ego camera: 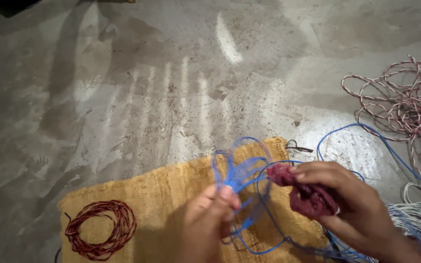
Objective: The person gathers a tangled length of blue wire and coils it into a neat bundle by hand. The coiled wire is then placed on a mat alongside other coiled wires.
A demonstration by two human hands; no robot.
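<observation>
- While a finished red-brown coil [101, 229] lies on the yellow mat [166, 195], left of the hands, blue wire [242, 168] is only partly looped.
- Left hand [208, 219] pinches the loops; right hand [352, 204] clutches a maroon rag [308, 195].
- Right of the mat, red-white cable [405, 107] remains tangled.

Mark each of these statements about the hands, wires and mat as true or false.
1. The left hand pinches loops of thin blue wire. True.
2. The right hand holds a green sponge. False: it holds a dark red cloth.
3. A coil of red-and-black twisted wire lies on the yellow woven mat. True.
4. The red-and-white twisted wire tangle lies on the mat. False: it lies on the grey concrete floor, far right.
</observation>
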